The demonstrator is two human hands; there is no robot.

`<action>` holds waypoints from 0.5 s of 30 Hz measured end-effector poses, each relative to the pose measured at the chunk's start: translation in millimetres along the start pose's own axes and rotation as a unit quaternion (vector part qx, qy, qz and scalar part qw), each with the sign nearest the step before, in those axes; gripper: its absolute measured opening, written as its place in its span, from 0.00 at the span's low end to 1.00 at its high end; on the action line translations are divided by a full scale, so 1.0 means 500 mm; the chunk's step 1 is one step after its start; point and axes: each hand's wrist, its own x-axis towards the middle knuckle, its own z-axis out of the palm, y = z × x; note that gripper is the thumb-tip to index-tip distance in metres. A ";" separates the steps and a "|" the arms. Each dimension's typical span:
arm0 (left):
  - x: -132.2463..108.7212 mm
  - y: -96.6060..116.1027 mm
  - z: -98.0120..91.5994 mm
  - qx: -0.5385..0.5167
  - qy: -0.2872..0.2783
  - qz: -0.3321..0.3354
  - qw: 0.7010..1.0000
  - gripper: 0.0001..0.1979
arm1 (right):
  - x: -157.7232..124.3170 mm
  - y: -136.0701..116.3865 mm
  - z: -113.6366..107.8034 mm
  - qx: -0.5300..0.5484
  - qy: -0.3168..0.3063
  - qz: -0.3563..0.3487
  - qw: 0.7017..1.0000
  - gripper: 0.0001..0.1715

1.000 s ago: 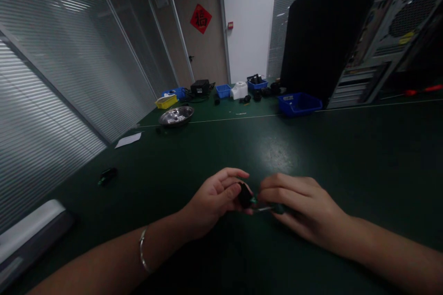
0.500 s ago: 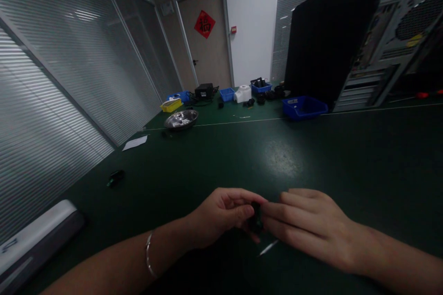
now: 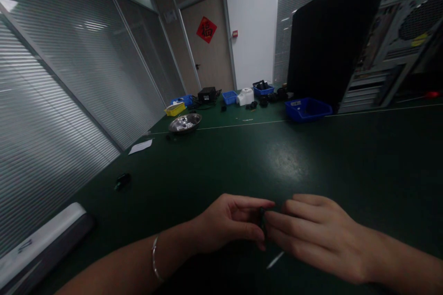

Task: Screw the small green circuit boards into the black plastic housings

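Observation:
In front of me my left hand (image 3: 235,223) and my right hand (image 3: 318,237) meet over the green table (image 3: 221,161). Between their fingertips is a small dark part (image 3: 262,216), mostly hidden, so its kind does not show. The left thumb and fingers curve around it from one side. From the other side, the right fingers press together against it, with their tips partly out of sight. A thin white sliver (image 3: 275,260) shows just below the right fingers; whether it lies on the table cannot be made out.
At left lie a small black-and-green part (image 3: 122,181), a white paper (image 3: 140,146) and a white-and-grey long device (image 3: 44,244). Farther back stand a metal bowl (image 3: 185,123), a blue bin (image 3: 308,110), a yellow tray (image 3: 175,109) and a big black computer case (image 3: 321,46).
The view has shifted slightly, moving everything a little right and down. My left fingers have spread somewhat around the dark part, and less of it shows now. The right hand keeps its grip.

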 end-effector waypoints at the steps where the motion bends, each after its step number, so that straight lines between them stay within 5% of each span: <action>1: -0.001 0.001 0.001 0.001 0.000 0.001 1.000 0.28 | 0.000 0.000 0.000 -0.001 -0.003 0.001 1.000 0.21; 15: -0.004 -0.001 0.006 0.040 0.028 0.005 0.999 0.29 | 0.003 -0.002 0.002 -0.010 -0.013 0.019 1.000 0.21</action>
